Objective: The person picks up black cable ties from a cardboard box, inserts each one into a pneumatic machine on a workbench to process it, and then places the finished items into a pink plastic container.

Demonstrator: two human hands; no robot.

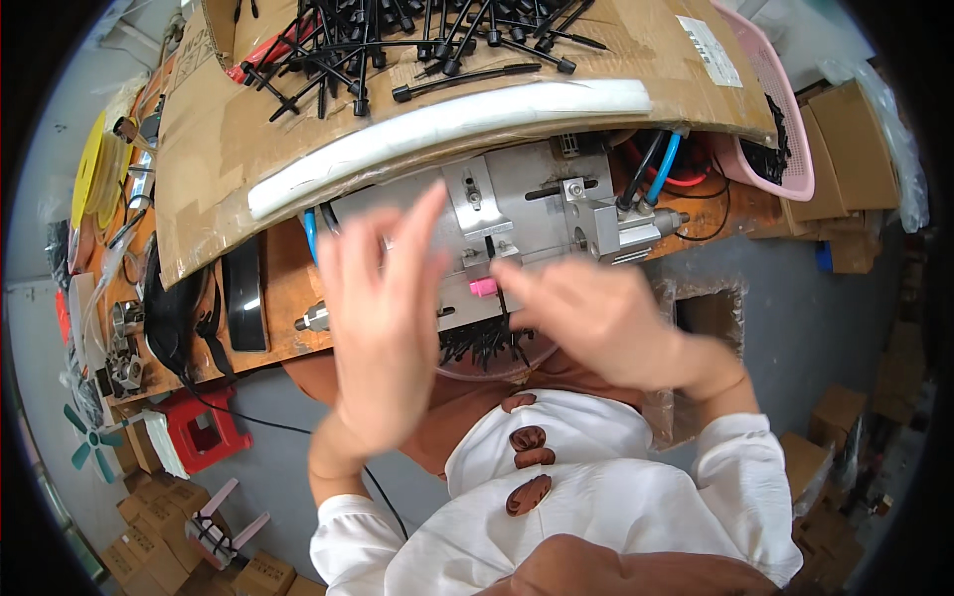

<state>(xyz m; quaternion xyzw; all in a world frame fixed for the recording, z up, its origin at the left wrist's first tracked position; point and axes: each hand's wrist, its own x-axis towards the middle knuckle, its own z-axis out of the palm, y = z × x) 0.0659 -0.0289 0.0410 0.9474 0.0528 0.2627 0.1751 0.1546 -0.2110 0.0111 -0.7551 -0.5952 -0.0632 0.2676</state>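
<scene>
My left hand (383, 323) is raised in front of a grey metal press fixture (542, 204), fingers spread and holding nothing that I can see. My right hand (596, 323) reaches to the fixture's front, its fingertip touching beside a small pink block (483, 288) at the slot; whether it pinches a part is hidden. Below the fixture, a round tray (487, 363) holds several black plastic pieces. More black T-shaped rods (397, 45) lie piled on a cardboard sheet (219, 129) above the fixture.
A white foam strip (447, 124) edges the cardboard. A pink basket (780, 119) stands at the right. Blue and black hoses (661, 169) run into the fixture. A red stool (204, 427) and cardboard boxes (149, 556) sit on the floor at the left.
</scene>
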